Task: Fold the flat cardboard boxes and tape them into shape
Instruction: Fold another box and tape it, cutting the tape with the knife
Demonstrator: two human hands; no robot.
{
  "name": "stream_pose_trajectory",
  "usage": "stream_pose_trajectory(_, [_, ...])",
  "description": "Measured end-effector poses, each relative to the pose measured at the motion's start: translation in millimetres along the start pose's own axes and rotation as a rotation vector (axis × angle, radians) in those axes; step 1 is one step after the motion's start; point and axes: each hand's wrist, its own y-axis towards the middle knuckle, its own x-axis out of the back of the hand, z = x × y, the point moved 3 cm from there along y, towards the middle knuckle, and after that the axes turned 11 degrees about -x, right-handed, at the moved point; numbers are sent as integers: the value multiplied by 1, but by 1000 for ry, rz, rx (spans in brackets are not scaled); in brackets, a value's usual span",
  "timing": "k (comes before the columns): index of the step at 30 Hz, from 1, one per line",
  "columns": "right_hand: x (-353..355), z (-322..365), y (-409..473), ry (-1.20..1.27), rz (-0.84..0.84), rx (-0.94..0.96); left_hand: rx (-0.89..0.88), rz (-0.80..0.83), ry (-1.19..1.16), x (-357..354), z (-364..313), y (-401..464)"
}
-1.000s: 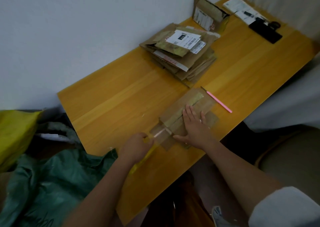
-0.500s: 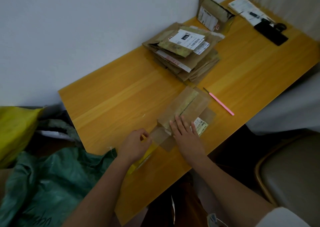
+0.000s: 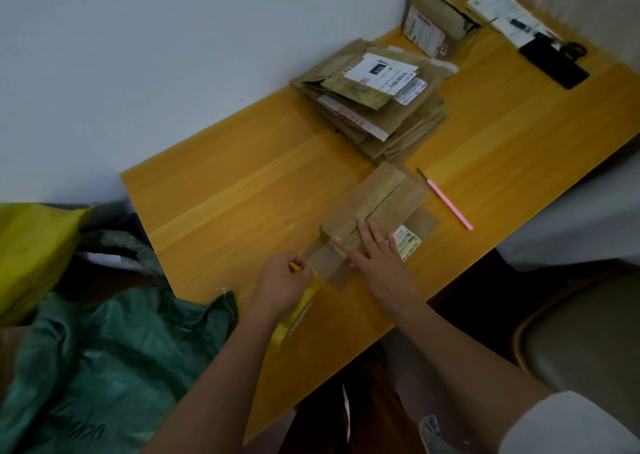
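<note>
A small brown cardboard box [image 3: 377, 204] lies on the yellow wooden table [image 3: 242, 190], its two top flaps meeting in a seam. My right hand [image 3: 375, 256] presses flat on the near end of that seam, fingers straight. My left hand [image 3: 282, 282] grips a yellow tape dispenser [image 3: 294, 309] just left of the box. A strip of clear tape [image 3: 323, 263] stretches from the dispenser to the box's near end. A white label [image 3: 408, 242] shows on the box beside my right hand.
A stack of flat cardboard boxes [image 3: 374, 100] lies against the wall. A pink-handled knife [image 3: 446, 199] lies right of the box. An open box [image 3: 436, 23], papers [image 3: 509, 13] and a black clipboard [image 3: 554, 62] sit at the far end. Green [image 3: 104, 367] and yellow [image 3: 31, 252] bags lie left.
My right hand slid along the seam toward me, uncovering the white label. My left hand drew the dispenser slightly left, lengthening the tape.
</note>
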Motion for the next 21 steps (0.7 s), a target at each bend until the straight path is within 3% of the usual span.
stream_pose_trajectory(4, [-6, 3, 1, -14, 3, 0, -6, -43, 7, 1, 2, 0])
stream_pose_trajectory(9, [6, -5, -3, 290, -109, 79, -37, -14, 46, 1, 2, 0])
stream_pose_trajectory(12, [19, -39, -10, 588, -337, -152, -32, -4, 85, -2, -1, 2])
stream_pose_trajectory(15, [19, -83, -9, 630, -469, -430, -37, -43, 163, -5, -6, 5])
stream_pose_trajectory(21, [10, -142, 15, 429, -351, -514, -7, -74, 129, -9, -5, 9])
